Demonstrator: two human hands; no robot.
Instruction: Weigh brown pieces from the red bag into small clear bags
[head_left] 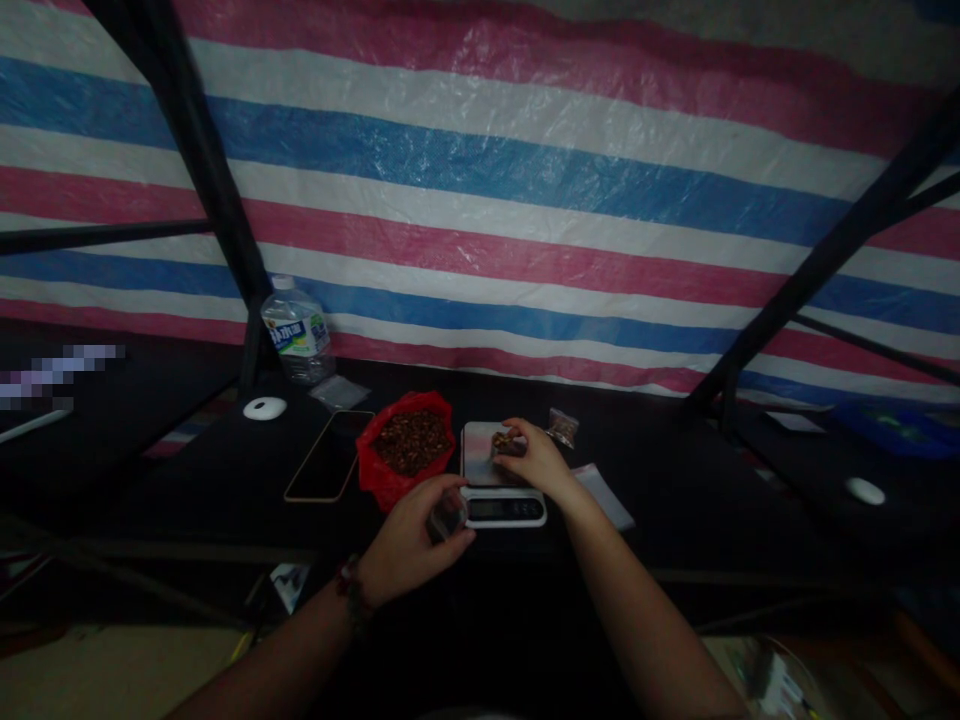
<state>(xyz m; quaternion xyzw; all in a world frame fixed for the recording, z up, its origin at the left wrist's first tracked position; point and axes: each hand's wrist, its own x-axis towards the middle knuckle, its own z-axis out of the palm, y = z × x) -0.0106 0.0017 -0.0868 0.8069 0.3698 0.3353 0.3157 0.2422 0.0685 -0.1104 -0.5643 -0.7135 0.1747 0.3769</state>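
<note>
A small digital scale point(501, 505) sits on the dark table in front of me. My right hand point(531, 455) rests over its metal platform, fingers pinched on a little heap of brown bits point(501, 440). My left hand point(416, 540) is closed round a small clear plastic bag point(448, 517) just left of the scale's display. A red bag point(405, 445) open at the top and filled with brown seeds or beans stands left of the scale.
A phone point(328, 455) lies left of the red bag. A water bottle point(298, 330) and a white round object point(265, 408) stand at the back left. Small clear packets point(562, 427) lie right of the scale. Black frame bars and a striped tarp rise behind.
</note>
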